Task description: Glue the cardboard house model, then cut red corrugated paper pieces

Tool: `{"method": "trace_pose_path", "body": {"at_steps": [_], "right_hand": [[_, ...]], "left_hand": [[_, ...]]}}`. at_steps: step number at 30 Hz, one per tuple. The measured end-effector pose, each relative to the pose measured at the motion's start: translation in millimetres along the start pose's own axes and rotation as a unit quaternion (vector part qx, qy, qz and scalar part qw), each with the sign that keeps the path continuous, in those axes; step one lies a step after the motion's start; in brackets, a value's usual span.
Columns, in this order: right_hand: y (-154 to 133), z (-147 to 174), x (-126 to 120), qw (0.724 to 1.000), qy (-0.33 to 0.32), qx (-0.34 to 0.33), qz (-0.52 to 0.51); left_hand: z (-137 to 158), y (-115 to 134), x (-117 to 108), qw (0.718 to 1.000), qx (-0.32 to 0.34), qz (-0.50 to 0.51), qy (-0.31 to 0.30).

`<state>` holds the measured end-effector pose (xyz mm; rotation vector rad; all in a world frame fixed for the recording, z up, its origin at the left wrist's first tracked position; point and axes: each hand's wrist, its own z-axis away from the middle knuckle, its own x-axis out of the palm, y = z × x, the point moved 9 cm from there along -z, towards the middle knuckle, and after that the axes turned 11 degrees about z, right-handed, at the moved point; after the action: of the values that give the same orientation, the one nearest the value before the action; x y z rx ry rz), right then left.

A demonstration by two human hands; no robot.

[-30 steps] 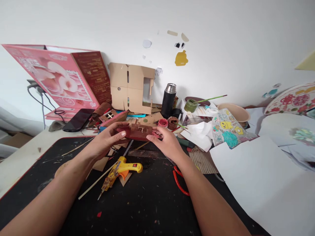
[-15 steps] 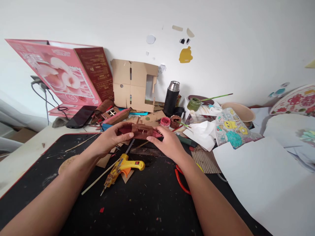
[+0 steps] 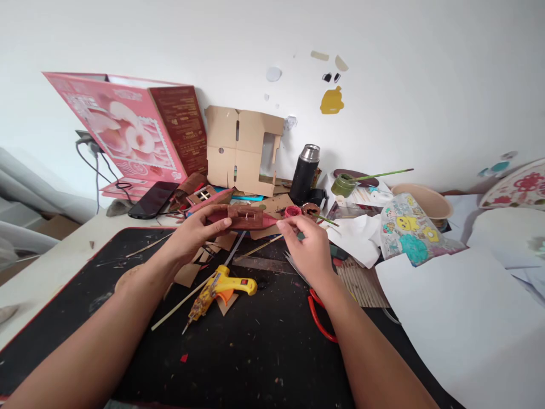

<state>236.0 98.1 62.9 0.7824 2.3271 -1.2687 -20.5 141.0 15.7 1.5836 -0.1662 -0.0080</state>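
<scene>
A small model boat with a brown cabin and a pinkish-red hull is held up over the far part of the black mat. My left hand grips its left end, thumb on the near side and fingers behind. At the pointed right end, my right hand has its thumb and fingertips closed at the tip; the fingers behind are partly hidden. Below the boat lies a yellow hot glue gun with an orange trigger. Red-handled scissors lie partly under my right forearm.
Paint pots, red and green, stand behind my right hand, near a black thermos. A phone, a pink box and cut cardboard are at the back left. White paper covers the right side.
My right hand has slid right from the cabin to the boat's pointed end, exposing more red hull. My left hand still holds the other end. The view has shifted slightly left.
</scene>
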Motion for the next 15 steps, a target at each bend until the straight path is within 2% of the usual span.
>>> {"method": "trace_pose_path", "body": {"at_steps": [2,4,8,15], "right_hand": [[-13,5,11,0.998,-0.059,-0.013,0.003],[-25,15,34,0.988,-0.152,-0.036,0.014],[-44,40,74,0.941,-0.279,-0.140,0.130],[-54,58,92,0.908,-0.352,-0.151,0.167]], "left_hand": [[-1,3,-4,0.999,0.008,0.027,0.017],[-3,5,-9,0.997,0.013,0.060,0.042],[-3,10,-17,0.992,0.034,0.089,0.083],[-7,2,-25,0.989,0.037,0.113,0.088]]}}
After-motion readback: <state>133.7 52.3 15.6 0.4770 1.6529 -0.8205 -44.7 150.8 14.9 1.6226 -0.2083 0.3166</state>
